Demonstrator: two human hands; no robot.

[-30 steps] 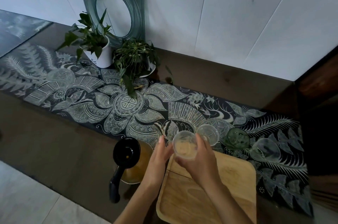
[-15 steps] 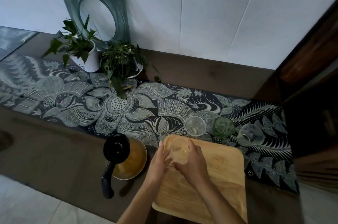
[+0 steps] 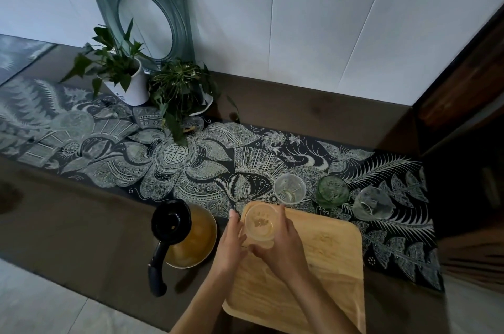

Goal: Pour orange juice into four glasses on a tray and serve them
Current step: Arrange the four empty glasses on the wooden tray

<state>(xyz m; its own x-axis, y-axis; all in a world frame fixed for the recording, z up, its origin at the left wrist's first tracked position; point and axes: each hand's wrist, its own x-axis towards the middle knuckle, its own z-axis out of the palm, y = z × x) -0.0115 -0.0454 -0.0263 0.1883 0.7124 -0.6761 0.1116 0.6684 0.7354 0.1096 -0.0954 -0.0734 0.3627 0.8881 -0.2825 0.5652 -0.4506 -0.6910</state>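
Item 1, clear glass [image 3: 259, 224]: upright and empty, over the 11 o'clock corner of the wooden tray [image 3: 335, 273]. My right hand [image 3: 281, 249] wraps it from the 4 o'clock side; my left hand [image 3: 231, 243] presses its fingers against the glass wall from 8 o'clock. Both of my hands grasp this one glass. I cannot tell whether its base touches the tray.

Item 2, second clear glass [image 3: 289, 188]: on the patterned runner [image 3: 191, 164], just beyond the tray's far edge at 12 o'clock, empty.

Item 3, green glass [image 3: 332, 192]: on the runner, just beside item 2 at its 3 o'clock.

Item 4, grey-tinted glass [image 3: 373, 201]: on the runner, at 3 o'clock from the green one, near the tray's far right corner.

Item 5, juice pitcher [image 3: 191, 238]: on the bare worktop [image 3: 81, 238], at 9 o'clock from the tray, holding orange liquid; black lid on top, black handle pointing to 6 o'clock.

Item 6, two potted plants [image 3: 131, 74]: at the far side, 11 o'clock, before a framed round mirror [image 3: 147, 14] leaning on the wall.
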